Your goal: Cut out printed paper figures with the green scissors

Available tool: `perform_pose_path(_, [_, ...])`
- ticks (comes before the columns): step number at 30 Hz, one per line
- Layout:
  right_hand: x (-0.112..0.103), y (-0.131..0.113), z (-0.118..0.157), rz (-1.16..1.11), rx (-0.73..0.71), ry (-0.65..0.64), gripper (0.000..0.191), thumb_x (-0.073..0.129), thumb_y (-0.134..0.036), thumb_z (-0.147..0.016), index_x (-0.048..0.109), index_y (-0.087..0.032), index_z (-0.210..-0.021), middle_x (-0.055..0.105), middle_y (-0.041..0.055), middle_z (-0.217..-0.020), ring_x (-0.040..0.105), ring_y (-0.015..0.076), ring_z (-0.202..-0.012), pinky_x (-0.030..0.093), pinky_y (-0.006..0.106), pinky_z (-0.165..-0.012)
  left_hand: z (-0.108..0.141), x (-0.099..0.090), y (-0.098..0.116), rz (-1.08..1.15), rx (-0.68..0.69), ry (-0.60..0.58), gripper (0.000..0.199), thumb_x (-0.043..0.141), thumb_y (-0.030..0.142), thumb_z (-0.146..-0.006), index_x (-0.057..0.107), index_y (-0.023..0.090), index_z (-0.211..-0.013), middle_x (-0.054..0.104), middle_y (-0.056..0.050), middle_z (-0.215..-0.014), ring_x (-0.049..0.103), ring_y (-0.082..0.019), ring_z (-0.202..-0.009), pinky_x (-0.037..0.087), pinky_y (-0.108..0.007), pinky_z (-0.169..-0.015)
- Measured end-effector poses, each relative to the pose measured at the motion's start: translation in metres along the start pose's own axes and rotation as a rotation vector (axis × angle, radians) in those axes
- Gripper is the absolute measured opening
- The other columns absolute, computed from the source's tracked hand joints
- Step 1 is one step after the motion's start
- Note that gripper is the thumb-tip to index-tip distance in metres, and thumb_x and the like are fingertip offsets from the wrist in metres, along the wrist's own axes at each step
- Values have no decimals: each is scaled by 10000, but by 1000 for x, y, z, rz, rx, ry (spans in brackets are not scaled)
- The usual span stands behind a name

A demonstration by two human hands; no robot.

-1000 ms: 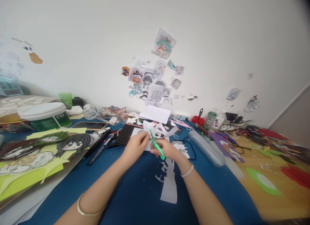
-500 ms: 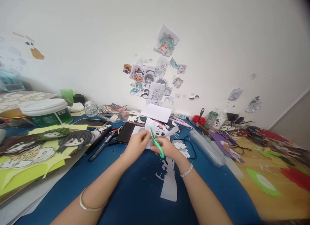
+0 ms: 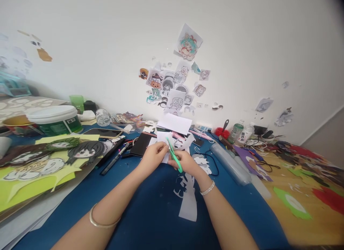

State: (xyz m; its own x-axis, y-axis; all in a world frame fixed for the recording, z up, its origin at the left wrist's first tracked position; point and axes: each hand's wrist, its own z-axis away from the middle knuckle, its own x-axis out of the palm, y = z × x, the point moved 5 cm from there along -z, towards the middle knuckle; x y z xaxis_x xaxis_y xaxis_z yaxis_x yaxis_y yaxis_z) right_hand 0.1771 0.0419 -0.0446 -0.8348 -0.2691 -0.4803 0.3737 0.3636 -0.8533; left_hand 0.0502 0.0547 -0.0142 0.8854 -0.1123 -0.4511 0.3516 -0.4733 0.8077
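**Scissors at the paper, mid-desk**

Left hand point(image 3: 153, 158): thumb and fingers pinched together on white paper point(image 3: 162, 136), which is held up over the middle of the blue desk cover point(image 3: 150, 214). Right hand point(image 3: 185, 163): fingers clamped on the handles of green scissors point(image 3: 177, 164), blades pointing away from the body, tips against the paper. Cannot tell how far the blades are parted.

Nearer the body, below the right hand: paper scraps point(image 3: 188, 207) lying on the cover. Black book point(image 3: 141, 145) just beyond the left hand. Pens point(image 3: 114, 159) to its left; phone point(image 3: 103, 132) farther out. Clear plastic roll point(image 3: 229, 164) slants to the right. Drawings point(image 3: 176, 99) on the wall ahead.
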Motion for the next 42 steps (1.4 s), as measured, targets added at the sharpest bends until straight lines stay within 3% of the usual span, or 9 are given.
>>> perform_pose_path(12, [1, 8, -4, -17, 50, 76, 315, 652, -440, -684, 520, -154, -707, 486, -42, -498, 445, 99, -458, 361, 214, -450, 3, 7, -4, -168, 44, 57, 238, 346, 353, -821, 425, 206, -652, 441, 44, -552, 399, -123, -530, 266, -235, -515])
perform_pose_path(16, [2, 8, -3, -41, 45, 60, 300, 652, -423, -688, 527, -153, -728, 492, -39, -514, 455, 102, -470, 372, 216, -460, 3, 6, -5, -141, 54, 76, 227, 336, 335, -821, 395, 211, -641, 396, 55, -535, 378, -120, -524, 268, -230, -514])
perform_pose_path(21, [2, 2, -1, -56, 23, 25, 299, 651, -422, -690, 518, -154, -691, 500, -32, -533, 476, 104, -493, 387, 218, -484, 1, 5, -4, -102, 83, 25, 219, 374, 286, -785, 354, 203, -583, 341, 66, -513, 353, -106, -514, 269, -223, -504])
perform_pose_path(28, [0, -1, -1, -37, 23, 22, 299, 651, -427, -687, 523, -157, -689, 495, -41, -518, 474, 100, -493, 381, 212, -486, -1, 8, -6, -40, 17, -72, 219, 374, 280, -774, 362, 205, -569, 351, 76, -445, 366, -104, -456, 291, -229, -486])
perform_pose_path(37, [-1, 5, -3, -32, 30, 21, 297, 668, -412, -672, 521, -154, -689, 490, -40, -495, 450, 99, -460, 366, 215, -453, -1, 6, -4, -41, -8, -81, 227, 387, 289, -768, 386, 201, -558, 352, 77, -428, 365, -105, -450, 287, -226, -480])
perform_pose_path(42, [-1, 4, -2, -43, 38, 50, 301, 668, -417, -672, 524, -154, -702, 486, -38, -516, 470, 105, -487, 373, 215, -462, 0, 10, -5, -76, 44, -65, 256, 386, 348, -791, 405, 197, -584, 377, 64, -499, 368, -108, -499, 273, -227, -494])
